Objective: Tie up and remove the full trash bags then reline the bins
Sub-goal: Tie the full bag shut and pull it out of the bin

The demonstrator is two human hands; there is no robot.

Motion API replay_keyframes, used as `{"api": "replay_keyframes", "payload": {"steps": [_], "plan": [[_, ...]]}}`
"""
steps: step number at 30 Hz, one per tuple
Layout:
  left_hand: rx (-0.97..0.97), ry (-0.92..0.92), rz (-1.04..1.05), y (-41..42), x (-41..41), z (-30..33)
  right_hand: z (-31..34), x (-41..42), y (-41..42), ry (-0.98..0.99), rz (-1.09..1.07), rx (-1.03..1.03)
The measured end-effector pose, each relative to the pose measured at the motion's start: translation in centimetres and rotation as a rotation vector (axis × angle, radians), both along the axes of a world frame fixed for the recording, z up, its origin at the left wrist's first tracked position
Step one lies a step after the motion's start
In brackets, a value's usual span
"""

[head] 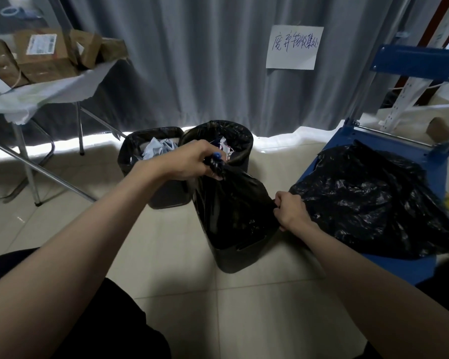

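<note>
A full black trash bag [231, 206] stands partly lifted out of the nearest black bin [241, 257] on the tiled floor. My left hand [189, 161] grips the bag's gathered neck at the top, where a bit of blue shows between my fingers. My right hand [290, 207] pinches the bag's right side near the bin rim. Behind stand two more lined bins: a square one [132, 156] with crumpled paper and a round one [240, 141] with scraps.
A blue cart [412, 265] at the right carries a heap of loose black bags [368, 203]. A folding table [49, 92] with cardboard boxes stands at the left. A grey curtain with a paper sign [294, 46] hangs behind the bins.
</note>
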State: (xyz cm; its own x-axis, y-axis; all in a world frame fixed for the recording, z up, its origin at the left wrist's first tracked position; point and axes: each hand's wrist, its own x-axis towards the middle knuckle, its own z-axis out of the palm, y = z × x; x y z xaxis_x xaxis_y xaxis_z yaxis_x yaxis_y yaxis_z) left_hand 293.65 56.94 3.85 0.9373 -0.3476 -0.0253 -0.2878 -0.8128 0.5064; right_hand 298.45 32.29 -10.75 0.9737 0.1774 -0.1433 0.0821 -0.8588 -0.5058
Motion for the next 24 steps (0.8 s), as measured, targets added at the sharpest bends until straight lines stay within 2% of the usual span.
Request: {"api": "replay_keyframes", "payload": {"steps": [4, 10, 12, 15, 17, 19, 22, 24], "plan": [[-0.272, -0.020, 0.148, 1.6, -0.6, 0.6, 0.0, -0.1, -0.1, -0.036, 0.027, -0.062], [-0.694, -0.261, 0.813, 0.1, 0.8, -1.8, 0.6, -1.1, 0.9, -0.150, 0.160, -0.130], [-0.679, -0.246, 0.796, -1.1, 1.6, -2.2, 0.4, -1.7, 1.6, -0.192, 0.238, -0.191], [-0.503, -0.211, 0.617, -3.3, 2.7, -2.3, -0.3, -2.2, 2.4, -0.241, 0.308, -0.269], [-0.457, -0.214, 0.647, -4.0, 3.6, -2.7, -0.6, -2.3, 2.5, -0.263, 0.318, -0.253], [-0.511, -0.218, 0.781, -3.4, 4.7, -2.7, -1.0, -2.2, 2.3, -0.271, 0.324, -0.237], [-0.715, -0.254, 1.017, -0.5, 5.3, -1.1, -1.4, -2.0, 1.5, -0.235, 0.304, -0.229], [-0.787, -0.288, 0.996, 1.7, 5.2, 0.7, -1.5, -1.8, 0.8, -0.183, 0.258, -0.200]]}}
